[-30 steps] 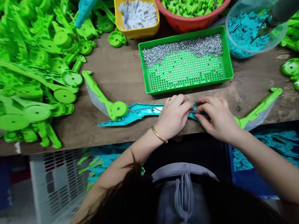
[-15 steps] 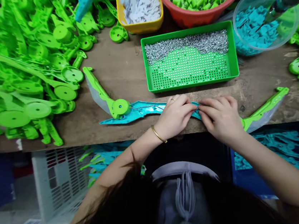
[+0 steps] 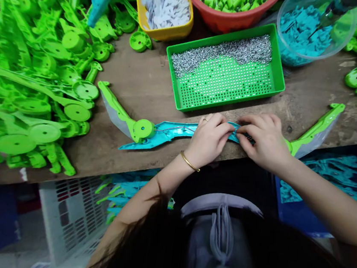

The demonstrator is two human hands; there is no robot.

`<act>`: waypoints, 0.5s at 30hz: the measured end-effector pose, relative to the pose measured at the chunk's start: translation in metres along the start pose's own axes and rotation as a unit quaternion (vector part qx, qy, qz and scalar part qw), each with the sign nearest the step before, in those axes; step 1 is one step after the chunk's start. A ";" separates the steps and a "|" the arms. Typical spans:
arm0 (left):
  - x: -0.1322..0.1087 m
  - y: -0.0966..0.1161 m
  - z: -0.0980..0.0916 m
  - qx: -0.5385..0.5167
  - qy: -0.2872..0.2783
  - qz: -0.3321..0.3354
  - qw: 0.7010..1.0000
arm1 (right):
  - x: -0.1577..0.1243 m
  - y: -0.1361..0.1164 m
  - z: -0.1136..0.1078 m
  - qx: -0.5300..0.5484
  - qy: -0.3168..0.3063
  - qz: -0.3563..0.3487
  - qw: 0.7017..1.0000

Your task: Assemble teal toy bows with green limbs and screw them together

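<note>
Heap of bright green plastic parts (image 3: 37,70) fills the left side of a worn wooden table (image 3: 139,82). At the far edge sits a yellow tub (image 3: 164,33) of white pieces. Along the table's near edge lies a toy bow (image 3: 168,133), its limbs green and its middle teal, curving away at both ends. The left hand (image 3: 208,137), with a gold bangle (image 3: 190,162) on its wrist, curls over the teal middle and grips it. Just beyond the hands is a green tray (image 3: 230,100) holding small silver screws, with a red bowl (image 3: 230,21) of green tubes behind it. The right hand (image 3: 266,142) pinches the same teal section, fingertips almost touching the left hand's. At far right, a clear bowl (image 3: 303,53) holds teal pieces.
</note>
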State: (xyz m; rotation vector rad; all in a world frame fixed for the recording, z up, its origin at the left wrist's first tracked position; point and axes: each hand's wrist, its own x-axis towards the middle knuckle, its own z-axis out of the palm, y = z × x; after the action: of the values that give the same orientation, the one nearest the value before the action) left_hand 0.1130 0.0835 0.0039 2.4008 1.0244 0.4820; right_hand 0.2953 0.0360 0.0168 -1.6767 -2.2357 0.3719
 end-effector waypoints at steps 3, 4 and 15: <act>0.000 0.000 0.000 -0.001 -0.001 0.001 1.000 | -0.002 -0.001 0.001 -0.007 0.009 -0.006 1.000; 0.000 0.001 -0.001 0.001 -0.002 0.001 1.000 | -0.002 -0.001 0.000 -0.003 0.008 -0.003 1.000; 0.005 0.008 0.001 0.054 -0.006 -0.024 0.998 | 0.002 0.001 0.000 0.045 0.016 0.037 0.998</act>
State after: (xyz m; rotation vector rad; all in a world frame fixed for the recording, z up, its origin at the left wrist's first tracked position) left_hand 0.1212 0.0826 0.0082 2.4634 1.1274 0.4048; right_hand 0.2957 0.0382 0.0170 -1.7096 -2.1064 0.4537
